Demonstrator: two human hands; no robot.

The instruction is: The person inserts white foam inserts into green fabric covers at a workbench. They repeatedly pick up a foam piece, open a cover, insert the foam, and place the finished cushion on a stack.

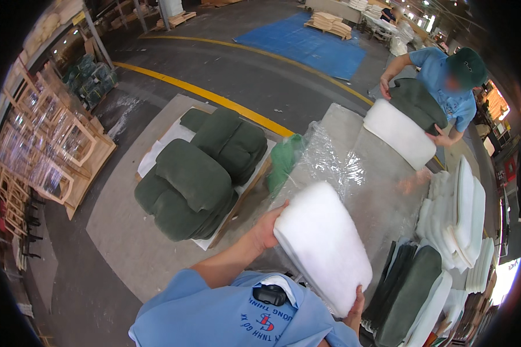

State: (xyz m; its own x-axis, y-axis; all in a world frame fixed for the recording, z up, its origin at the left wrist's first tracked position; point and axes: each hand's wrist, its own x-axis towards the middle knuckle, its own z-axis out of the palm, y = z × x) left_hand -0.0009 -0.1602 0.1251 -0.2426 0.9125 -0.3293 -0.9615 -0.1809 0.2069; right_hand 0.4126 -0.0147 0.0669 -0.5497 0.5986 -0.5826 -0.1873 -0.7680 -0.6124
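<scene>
I hold a thick white foam cushion pad [324, 243] tilted over the near end of a grey worktable [382, 185]. My left hand [267, 226] grips its upper left edge. My right hand [356, 309] grips its lower right corner, only the fingers showing. Crumpled clear plastic film [330, 156] lies on the table just beyond the pad. Across the table a co-worker in a blue shirt and green cap [454, 87] pulls a dark green cover [417, 104] over another white pad [399, 133].
A pile of finished dark green cushions [202, 173] sits on a pallet left of the table. Stacks of white pads [460, 220] and dark green covers [408, 289] lie at the right. Wooden chair frames [52, 150] stand far left. A yellow floor line [214, 95] and a blue tarp [307, 43] lie beyond.
</scene>
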